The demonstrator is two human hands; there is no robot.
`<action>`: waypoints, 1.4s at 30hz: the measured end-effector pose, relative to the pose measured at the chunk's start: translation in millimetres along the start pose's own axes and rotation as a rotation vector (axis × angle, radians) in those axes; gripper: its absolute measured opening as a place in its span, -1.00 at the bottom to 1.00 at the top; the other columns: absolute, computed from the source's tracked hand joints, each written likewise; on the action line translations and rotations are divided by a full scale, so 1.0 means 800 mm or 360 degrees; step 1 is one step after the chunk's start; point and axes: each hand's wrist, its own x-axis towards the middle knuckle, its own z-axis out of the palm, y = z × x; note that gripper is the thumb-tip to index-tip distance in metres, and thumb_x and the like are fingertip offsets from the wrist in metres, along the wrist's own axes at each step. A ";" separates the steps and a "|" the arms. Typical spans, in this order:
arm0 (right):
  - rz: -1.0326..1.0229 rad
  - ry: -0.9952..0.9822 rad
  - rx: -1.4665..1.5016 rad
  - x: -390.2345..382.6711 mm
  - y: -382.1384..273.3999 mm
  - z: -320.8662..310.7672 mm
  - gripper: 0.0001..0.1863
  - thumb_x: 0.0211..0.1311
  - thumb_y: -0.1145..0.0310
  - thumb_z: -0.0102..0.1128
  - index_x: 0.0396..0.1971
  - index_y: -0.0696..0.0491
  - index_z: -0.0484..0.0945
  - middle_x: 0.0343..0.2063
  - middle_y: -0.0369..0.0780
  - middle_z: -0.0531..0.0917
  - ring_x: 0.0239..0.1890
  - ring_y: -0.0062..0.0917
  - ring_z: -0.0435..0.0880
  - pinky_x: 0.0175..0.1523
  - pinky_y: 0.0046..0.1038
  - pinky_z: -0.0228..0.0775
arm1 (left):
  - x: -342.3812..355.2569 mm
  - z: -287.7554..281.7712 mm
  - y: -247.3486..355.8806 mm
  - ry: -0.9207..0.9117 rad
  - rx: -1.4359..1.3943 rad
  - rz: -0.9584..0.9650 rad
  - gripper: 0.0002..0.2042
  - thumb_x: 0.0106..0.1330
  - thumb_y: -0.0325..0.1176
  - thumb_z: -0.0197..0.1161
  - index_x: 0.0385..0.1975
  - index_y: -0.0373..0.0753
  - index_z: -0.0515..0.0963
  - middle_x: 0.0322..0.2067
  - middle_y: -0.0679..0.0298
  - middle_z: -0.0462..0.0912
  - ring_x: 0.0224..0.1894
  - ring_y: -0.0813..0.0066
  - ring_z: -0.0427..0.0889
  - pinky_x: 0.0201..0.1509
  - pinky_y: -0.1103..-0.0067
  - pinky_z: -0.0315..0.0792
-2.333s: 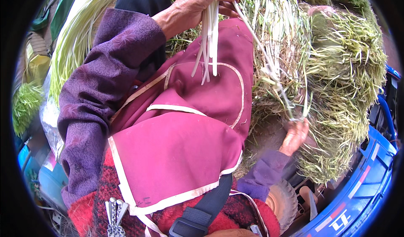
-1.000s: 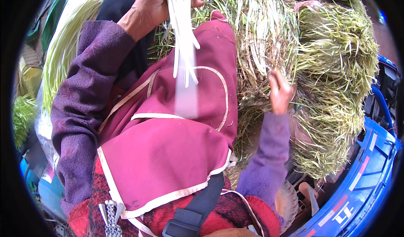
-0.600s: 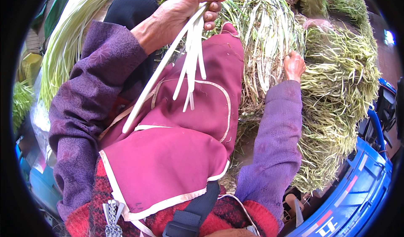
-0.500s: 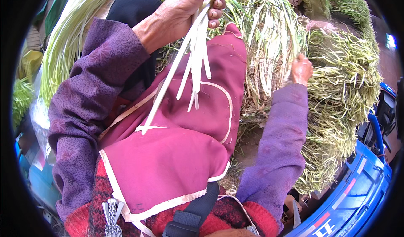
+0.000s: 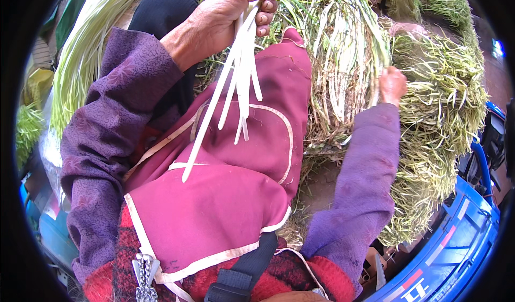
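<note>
Stretching forward, left hand (image 5: 220,20) clasps pale stalks (image 5: 243,71), right hand (image 5: 394,85) curled.

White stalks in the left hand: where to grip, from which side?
Probably just below the left hand, from the person's right: there the white stalks are bunched, while their lower ends fan out over the maroon apron, and the left sleeve fills the opposite side.

Stalk pile (image 5: 343,55) lies right of the apron (image 5: 214,210), left of the leaf heap (image 5: 437,98)
</note>
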 end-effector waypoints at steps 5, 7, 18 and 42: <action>0.0289 0.0575 0.0073 0.006 0.048 -0.111 -0.83 0.12 0.26 0.10 -0.41 0.01 0.59 -0.60 -0.23 0.62 -0.59 -0.54 0.58 -0.49 -0.45 0.40 | 0.003 0.003 0.003 0.0009 -0.0002 -0.0020 -0.79 0.28 -0.40 0.04 -0.17 -0.39 0.37 -0.62 0.46 0.26 -0.64 0.76 0.24 -0.61 0.78 0.25; 0.0526 0.0779 0.0826 -0.016 0.046 -0.120 -0.90 0.09 0.36 0.14 -0.42 0.04 0.58 -0.61 -0.27 0.60 -0.61 -0.64 0.55 -0.60 -0.55 0.33 | 0.004 0.008 0.004 0.0012 -0.0015 -0.0034 -0.81 0.27 -0.40 0.06 -0.20 -0.37 0.40 -0.63 0.47 0.26 -0.65 0.78 0.24 -0.63 0.78 0.24; 0.0766 -0.0288 0.2469 -0.189 -0.089 -0.101 -0.86 0.06 0.45 0.23 -0.38 0.18 0.59 -0.53 -0.33 0.60 -0.49 -0.75 0.48 -0.38 -0.70 0.28 | 0.006 0.027 -0.017 0.0061 0.0238 -0.0117 -0.86 0.07 -0.44 0.28 -0.56 -0.27 0.44 -0.69 0.36 0.44 -0.70 0.68 0.42 -0.65 0.70 0.39; 0.0140 -0.0228 0.1832 -0.304 -0.096 -0.114 -0.78 0.04 0.46 0.23 -0.27 0.16 0.55 -0.41 -0.22 0.62 -0.37 -0.56 0.57 -0.24 -0.54 0.43 | 0.012 0.032 -0.058 -0.0149 0.0700 0.0115 -0.85 0.02 -0.48 0.31 -0.41 -0.35 0.56 -0.53 0.32 0.55 -0.63 0.71 0.47 -0.58 0.80 0.38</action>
